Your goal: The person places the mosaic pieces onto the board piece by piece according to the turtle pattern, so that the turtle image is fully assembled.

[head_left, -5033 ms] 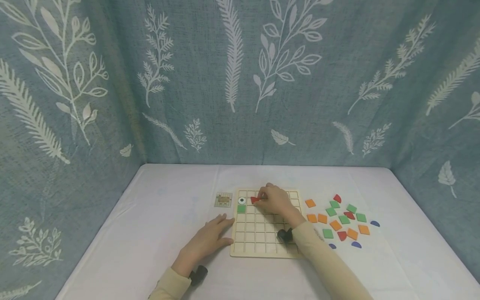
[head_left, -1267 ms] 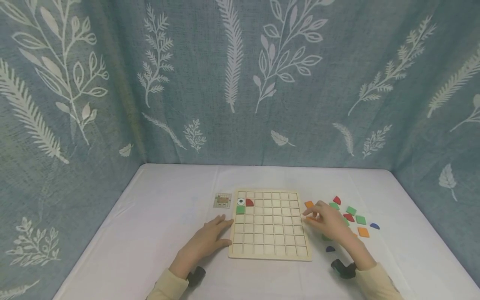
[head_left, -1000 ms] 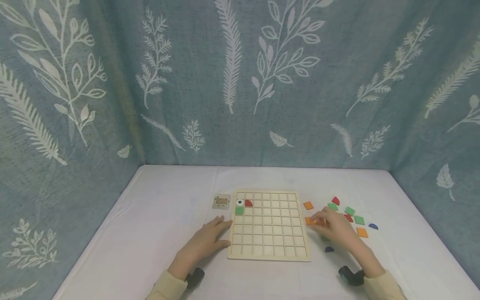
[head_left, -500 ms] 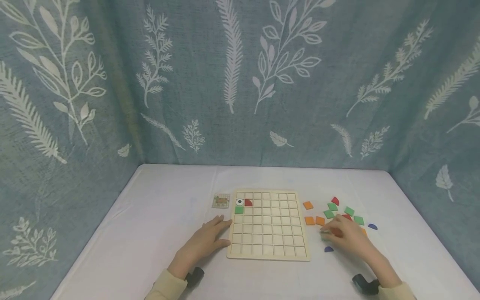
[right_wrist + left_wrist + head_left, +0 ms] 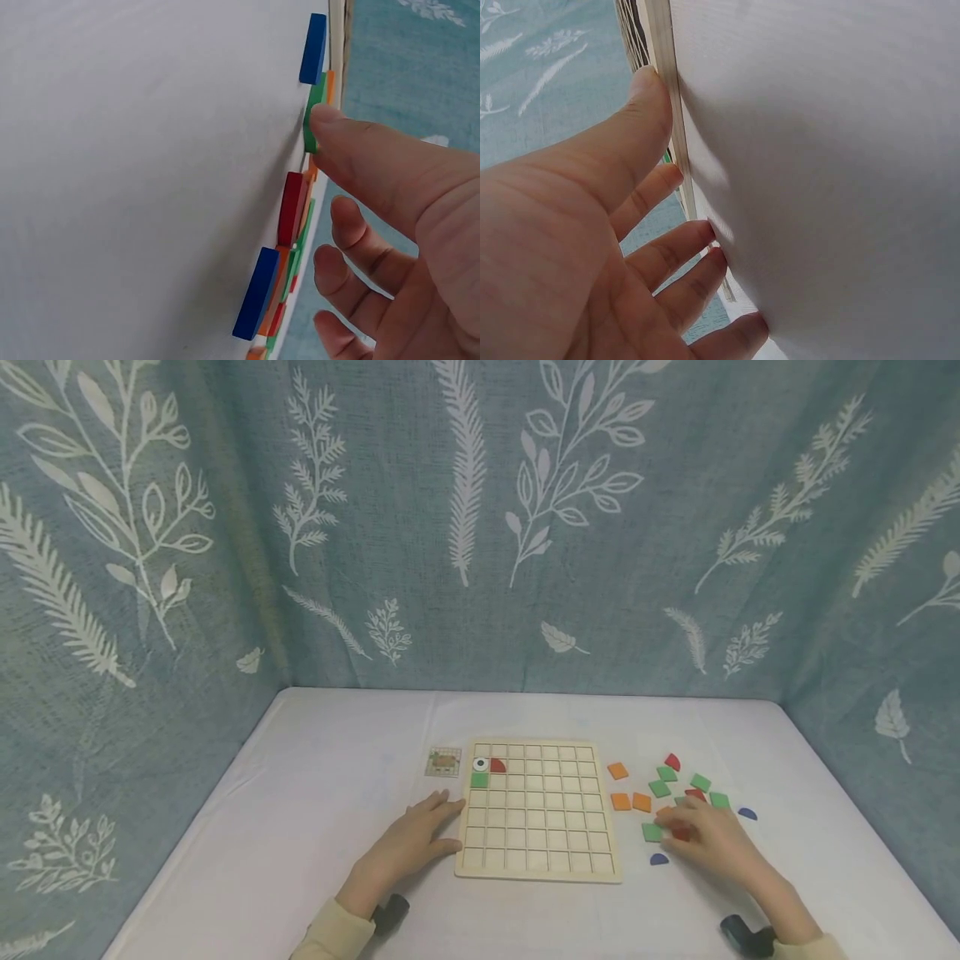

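Observation:
My left hand (image 5: 412, 839) lies at the left edge of a pale wooden grid board (image 5: 540, 810), fingers spread. In the left wrist view its thumb (image 5: 646, 94) touches the board's side. Set in the board's upper-left cells are an eye tile (image 5: 481, 764), a red quarter-circle (image 5: 498, 766) and a green square (image 5: 478, 781). To the right, my right hand (image 5: 712, 839) is over the loose pieces, holding none that I can see. Its thumb is close to a green square (image 5: 652, 832); whether they touch is unclear. A red piece (image 5: 292, 208) lies under its fingers, partly hidden in the head view.
Orange squares (image 5: 621, 802), other green squares (image 5: 701, 782), another red quarter-circle (image 5: 672, 762) and blue half-circles (image 5: 659, 859) lie scattered on the white tablecloth (image 5: 337, 760). A small picture card (image 5: 443, 762) is left of the board. A patterned curtain (image 5: 420, 527) hangs behind.
The red quarter-circle my right hand held over the board now sits beside the eye tile. That hand has since moved right, past the orange squares and over the pile. My left hand stays put.

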Demonstrator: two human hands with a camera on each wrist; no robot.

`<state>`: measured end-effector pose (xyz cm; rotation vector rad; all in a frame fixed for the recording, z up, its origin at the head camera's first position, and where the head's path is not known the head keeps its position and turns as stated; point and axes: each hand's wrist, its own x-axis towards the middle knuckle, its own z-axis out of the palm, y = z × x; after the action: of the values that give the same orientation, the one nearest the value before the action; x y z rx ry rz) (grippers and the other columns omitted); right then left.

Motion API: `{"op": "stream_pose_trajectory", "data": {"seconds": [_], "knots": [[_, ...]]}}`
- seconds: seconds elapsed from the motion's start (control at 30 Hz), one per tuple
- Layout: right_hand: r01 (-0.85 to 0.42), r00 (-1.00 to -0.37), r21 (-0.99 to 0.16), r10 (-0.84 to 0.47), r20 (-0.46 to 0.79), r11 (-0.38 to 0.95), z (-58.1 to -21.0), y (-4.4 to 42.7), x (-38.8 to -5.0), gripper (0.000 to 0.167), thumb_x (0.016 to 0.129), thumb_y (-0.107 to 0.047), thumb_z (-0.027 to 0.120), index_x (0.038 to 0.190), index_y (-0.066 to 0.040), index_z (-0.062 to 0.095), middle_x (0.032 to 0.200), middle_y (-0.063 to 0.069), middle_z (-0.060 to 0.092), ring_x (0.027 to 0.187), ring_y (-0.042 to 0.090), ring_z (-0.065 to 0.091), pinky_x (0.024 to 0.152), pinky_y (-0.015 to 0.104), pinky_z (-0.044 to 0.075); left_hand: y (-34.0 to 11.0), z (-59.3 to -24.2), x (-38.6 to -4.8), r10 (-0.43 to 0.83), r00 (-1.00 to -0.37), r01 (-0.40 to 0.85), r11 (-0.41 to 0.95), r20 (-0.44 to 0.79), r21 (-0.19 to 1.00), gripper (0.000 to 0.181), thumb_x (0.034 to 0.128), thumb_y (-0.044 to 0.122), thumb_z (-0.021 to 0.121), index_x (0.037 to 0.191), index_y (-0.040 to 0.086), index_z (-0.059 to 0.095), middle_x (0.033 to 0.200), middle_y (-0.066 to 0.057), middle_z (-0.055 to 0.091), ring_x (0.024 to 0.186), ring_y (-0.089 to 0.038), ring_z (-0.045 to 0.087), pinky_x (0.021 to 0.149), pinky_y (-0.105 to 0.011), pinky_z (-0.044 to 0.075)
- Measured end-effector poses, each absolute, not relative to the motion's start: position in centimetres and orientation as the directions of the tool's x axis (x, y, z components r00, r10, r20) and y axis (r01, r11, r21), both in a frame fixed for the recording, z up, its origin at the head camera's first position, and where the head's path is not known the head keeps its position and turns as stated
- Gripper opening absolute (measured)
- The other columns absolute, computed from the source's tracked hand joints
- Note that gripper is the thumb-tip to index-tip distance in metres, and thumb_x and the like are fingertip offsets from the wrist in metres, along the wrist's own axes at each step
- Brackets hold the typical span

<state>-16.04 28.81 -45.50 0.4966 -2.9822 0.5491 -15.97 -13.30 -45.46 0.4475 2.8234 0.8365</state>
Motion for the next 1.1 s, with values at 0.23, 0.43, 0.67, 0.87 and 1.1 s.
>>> {"op": "stream_pose_trajectory", "data": {"seconds": [0.23,0.43,0.67,0.87,1.1], "knots": [[-0.316,-0.949,-0.299,-0.292,0.123,0.9,-45.6,28.7,-15.9,0.024,0.072,-0.023,0.079,0.095,-0.02,0.071,0.089,-0.011,0.06,0.071,0.003,0.044,0.069,0.03,0.034,-13.4,-45.5,-15.9,0.325,-0.943,0.237,0.8,-0.066,0.551,0.061,0.0805,0.036,0.066,0.134,0.011,0.049,0.145,-0.018,0.036,0.136,-0.036,0.03,0.11,-0.057,0.024],[-0.306,-0.952,-0.293,-0.284,0.117,0.906,-45.6,28.5,-15.9,0.024,0.072,-0.023,0.079,0.094,-0.019,0.071,0.085,-0.011,0.059,0.072,0.005,0.045,0.068,0.03,0.032,-13.4,-45.6,-15.9,0.327,-0.943,0.24,0.801,-0.064,0.548,0.062,0.0804,0.037,0.065,0.134,0.012,0.049,0.145,-0.017,0.036,0.136,-0.036,0.03,0.11,-0.057,0.025],[-0.334,-0.941,-0.294,-0.298,0.16,0.895,-45.2,28.5,-15.9,0.02,0.073,-0.022,0.079,0.09,-0.022,0.069,0.079,-0.014,0.057,0.07,0.002,0.048,0.068,0.03,0.031,-13.3,-45.6,-15.9,0.324,-0.944,0.24,0.807,-0.064,0.54,0.062,0.0801,0.038,0.065,0.134,0.013,0.049,0.145,-0.017,0.036,0.136,-0.036,0.03,0.11,-0.057,0.025],[-0.346,-0.934,-0.287,-0.299,0.194,0.893,-44.7,28.0,-16.1,0.019,0.073,-0.021,0.079,0.088,-0.023,0.068,0.073,-0.015,0.05,0.067,0.002,0.045,0.068,0.028,0.031,-13.4,-45.7,-15.9,0.323,-0.945,0.245,0.806,-0.055,0.539,0.062,0.0804,0.038,0.065,0.134,0.013,0.049,0.145,-0.017,0.036,0.136,-0.035,0.03,0.11,-0.056,0.025],[-0.356,-0.93,-0.282,-0.308,0.2,0.891,-44.4,26.7,-16.6,0.021,0.073,-0.025,0.079,0.09,-0.022,0.068,0.071,-0.011,0.048,0.065,0.005,0.042,0.066,0.027,0.031,-13.3,-45.8,-15.9,0.322,-0.945,0.24,0.807,-0.06,0.539,0.062,0.0802,0.038,0.065,0.134,0.014,0.049,0.145,-0.016,0.036,0.136,-0.035,0.03,0.11,-0.057,0.025]]}}
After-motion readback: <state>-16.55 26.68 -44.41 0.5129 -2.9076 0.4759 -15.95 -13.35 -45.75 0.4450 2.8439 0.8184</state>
